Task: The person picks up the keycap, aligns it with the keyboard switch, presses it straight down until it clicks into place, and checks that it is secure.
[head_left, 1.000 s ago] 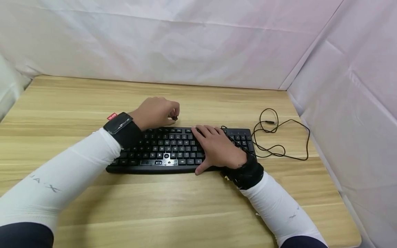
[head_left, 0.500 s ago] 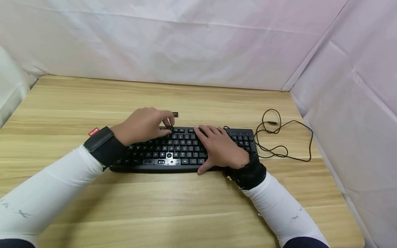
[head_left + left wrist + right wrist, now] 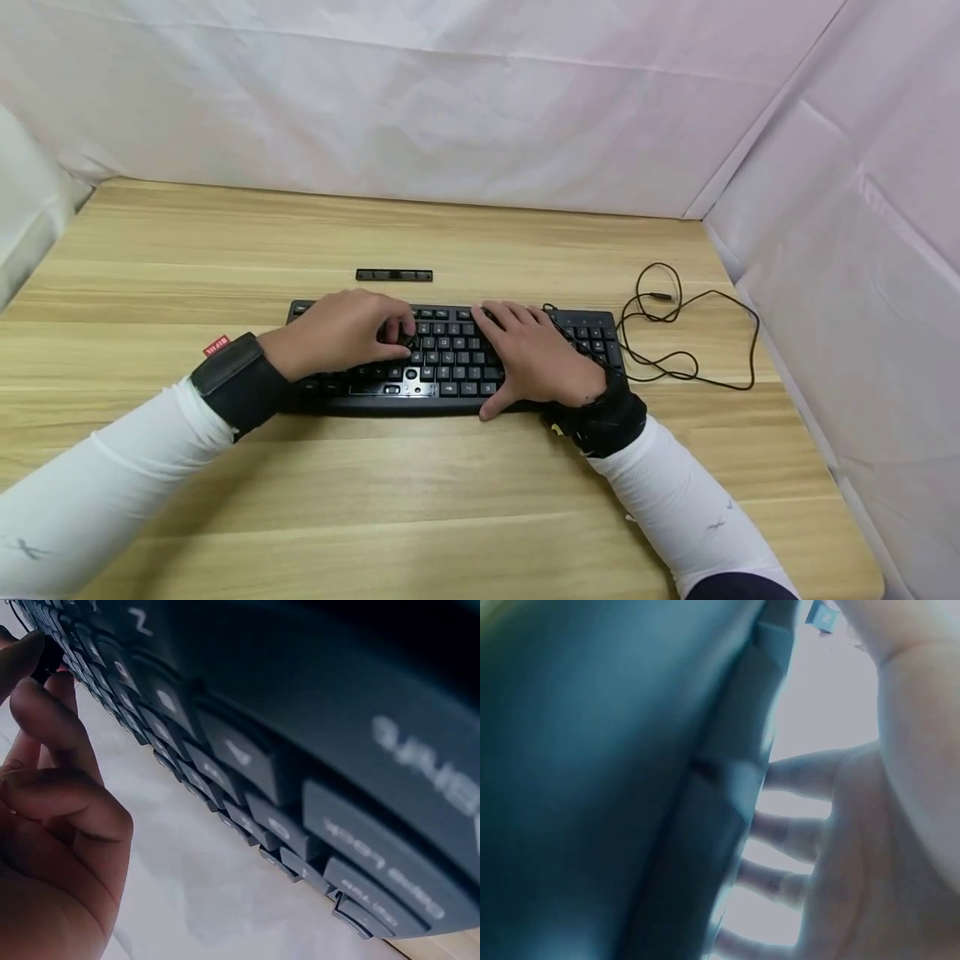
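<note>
A black keyboard (image 3: 450,406) lies on the table. My left hand (image 3: 341,331) is over the left-middle part of its keys, thumb and index finger pinching a small black keycap (image 3: 406,341). In the left wrist view the fingertips hold this dark piece (image 3: 48,658) close to the key rows. My right hand (image 3: 534,358) rests spread on the right part of the keyboard, thumb at the front edge and fingers towards the back. At the bottom row, a glossy strip (image 3: 393,389) with a round post shows where the space bar sits.
Behind the keyboard lies a long black bar (image 3: 393,275), like a space bar turned over. The keyboard's thin black cable (image 3: 690,379) lies in loops to the right, its plug (image 3: 660,297) among them. White fabric (image 3: 420,108) hangs around the wooden table (image 3: 450,508).
My left hand has come from behind the keyboard, forward and down over the keys, the small keycap still pinched. The long black bar is now uncovered. My right hand has stayed put.
</note>
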Motion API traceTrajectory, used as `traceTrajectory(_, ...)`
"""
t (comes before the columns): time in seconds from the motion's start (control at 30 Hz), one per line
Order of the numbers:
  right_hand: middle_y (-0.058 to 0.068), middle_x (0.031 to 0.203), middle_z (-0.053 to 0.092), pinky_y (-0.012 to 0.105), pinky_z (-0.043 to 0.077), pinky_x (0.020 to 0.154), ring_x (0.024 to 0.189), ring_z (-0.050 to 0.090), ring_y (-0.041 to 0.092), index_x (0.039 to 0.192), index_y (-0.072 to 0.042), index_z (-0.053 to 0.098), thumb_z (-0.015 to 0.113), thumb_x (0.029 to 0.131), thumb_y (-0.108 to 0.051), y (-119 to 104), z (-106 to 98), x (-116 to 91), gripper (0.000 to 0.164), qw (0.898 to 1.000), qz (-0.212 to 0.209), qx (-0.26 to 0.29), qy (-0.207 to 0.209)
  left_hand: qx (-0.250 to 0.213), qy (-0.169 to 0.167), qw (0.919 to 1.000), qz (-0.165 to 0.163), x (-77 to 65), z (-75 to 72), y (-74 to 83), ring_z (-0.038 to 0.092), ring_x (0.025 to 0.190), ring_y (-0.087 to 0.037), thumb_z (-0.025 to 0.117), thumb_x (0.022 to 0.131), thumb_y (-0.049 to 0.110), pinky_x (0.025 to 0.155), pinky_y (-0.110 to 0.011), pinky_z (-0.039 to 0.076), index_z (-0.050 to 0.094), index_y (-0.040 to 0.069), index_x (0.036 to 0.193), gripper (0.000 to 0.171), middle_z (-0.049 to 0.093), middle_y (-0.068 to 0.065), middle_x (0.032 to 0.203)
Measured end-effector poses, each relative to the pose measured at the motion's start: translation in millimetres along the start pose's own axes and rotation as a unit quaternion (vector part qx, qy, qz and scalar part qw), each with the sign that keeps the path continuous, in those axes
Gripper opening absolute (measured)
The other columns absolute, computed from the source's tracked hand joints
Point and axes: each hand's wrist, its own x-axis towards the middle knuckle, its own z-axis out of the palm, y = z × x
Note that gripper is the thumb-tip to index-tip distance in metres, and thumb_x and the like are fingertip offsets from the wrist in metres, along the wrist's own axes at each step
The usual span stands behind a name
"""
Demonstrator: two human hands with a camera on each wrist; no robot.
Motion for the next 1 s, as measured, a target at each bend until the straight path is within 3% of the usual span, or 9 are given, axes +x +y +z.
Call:
traceTrajectory(0.3,0.017,0.152,0.025,0.056,0.026,0.106,0.134,0.022,0.032,0.15,-0.006,0.019,0.066,0.05,-0.081,-0.3,0.6,-0.5,0.133,1.0,-0.002,0.001,0.002,0.017,-0.016,0.9997,-0.01,-3.4,1.7,-1.6,0.054,0.068,-0.009,0.075,0.078,0.031,0.057,-0.032,0.049,0.069,0.019,0.097,0.024,0.063,0.004,0.081)
traceTrajectory(0.57,0.018,0.151,0.025,0.056,0.025,0.106,0.134,0.022,0.033,0.15,-0.005,0.019,0.066,0.05,-0.08,0.4,-1.7,-0.5,0.134,1.0,-0.004,0.004,0.002,0.054,-0.002,0.9985,0.009,-2.2,0.2,4.0,0.054,0.064,-0.009,0.076,0.077,0.033,0.052,-0.031,0.05,0.07,0.018,0.1,0.028,0.064,0.004,0.08)
traceTrajectory(1.0,0.017,0.151,0.026,0.056,0.026,0.105,0.133,0.023,0.032,0.15,-0.005,0.02,0.067,0.049,-0.08,0.2,-1.8,0.9,0.134,1.0,-0.001,0.004,0.0,0.061,0.016,0.9976,0.029,-2.3,2.4,7.3,0.053,0.062,-0.007,0.076,0.076,0.027,0.051,-0.029,0.05,0.072,0.02,0.091,0.017,0.064,0.004,0.081)
